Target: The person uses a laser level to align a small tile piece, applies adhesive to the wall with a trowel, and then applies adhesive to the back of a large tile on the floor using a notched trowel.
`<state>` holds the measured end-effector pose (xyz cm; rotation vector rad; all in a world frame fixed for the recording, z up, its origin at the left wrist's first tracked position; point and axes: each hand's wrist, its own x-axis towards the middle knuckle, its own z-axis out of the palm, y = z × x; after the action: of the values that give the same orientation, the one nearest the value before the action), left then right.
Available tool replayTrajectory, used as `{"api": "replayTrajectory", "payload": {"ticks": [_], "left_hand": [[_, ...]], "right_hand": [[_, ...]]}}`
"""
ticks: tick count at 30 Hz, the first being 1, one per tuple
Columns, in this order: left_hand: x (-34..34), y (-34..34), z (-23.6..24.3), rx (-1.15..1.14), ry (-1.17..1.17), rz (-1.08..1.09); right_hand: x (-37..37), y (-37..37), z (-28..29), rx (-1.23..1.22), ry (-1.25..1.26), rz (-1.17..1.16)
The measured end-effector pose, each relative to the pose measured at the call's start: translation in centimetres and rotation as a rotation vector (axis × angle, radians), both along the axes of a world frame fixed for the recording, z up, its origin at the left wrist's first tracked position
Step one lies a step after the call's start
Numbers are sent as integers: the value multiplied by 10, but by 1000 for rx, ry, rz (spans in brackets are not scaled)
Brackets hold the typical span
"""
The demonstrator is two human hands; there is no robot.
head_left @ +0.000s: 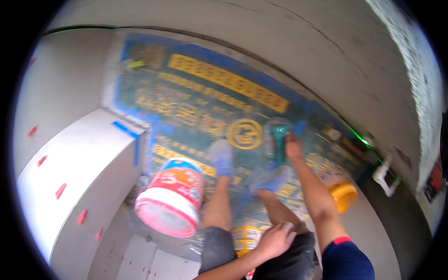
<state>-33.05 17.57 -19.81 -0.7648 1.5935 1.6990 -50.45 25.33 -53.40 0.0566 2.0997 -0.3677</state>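
Observation:
A green handheld tool (279,142) with small lit marks near its top stands over the printed green floor sheet (196,135). My right hand (293,147) grips its right side, the arm stretched forward. A greyish, see-through rim shows around the tool, too blurred to make out, and its underside is hidden. My left hand (277,240) rests over my bent right knee with its fingers curled in, and I see nothing in it. Below it, a yellow-and-white container (246,238) stands between my legs, partly hidden.
A red, white and blue bucket (172,196) stands left of my legs. A yellow bucket (344,196) lies beyond my right forearm. White tiled steps (79,158) with red clips rise at the left. At the right are a white pipe bend (384,177) and a green light line (353,133) near the wall.

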Motion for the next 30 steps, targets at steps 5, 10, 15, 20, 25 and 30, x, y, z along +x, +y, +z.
{"api": "replayTrajectory", "payload": {"ticks": [5,10,15,20,25,30], "left_hand": [[0,-75,10,-45,129,-111],[-22,-271,-77,-387,327,197],[-31,-403,-283,-1162,77,153],[-91,-433,-382,-1404,153,71],[-133,-447,-412,-1480,523,109],[-126,-471,-431,-1462,607,-24]], "right_hand": [[43,-22,0,-283,181,44],[13,-23,21,-73,-338,871],[-57,-167,246,-660,303,862],[-107,-247,366,-910,1431,1071],[-114,-328,410,-327,1777,1435],[-136,-342,381,-162,1917,1396]]}}
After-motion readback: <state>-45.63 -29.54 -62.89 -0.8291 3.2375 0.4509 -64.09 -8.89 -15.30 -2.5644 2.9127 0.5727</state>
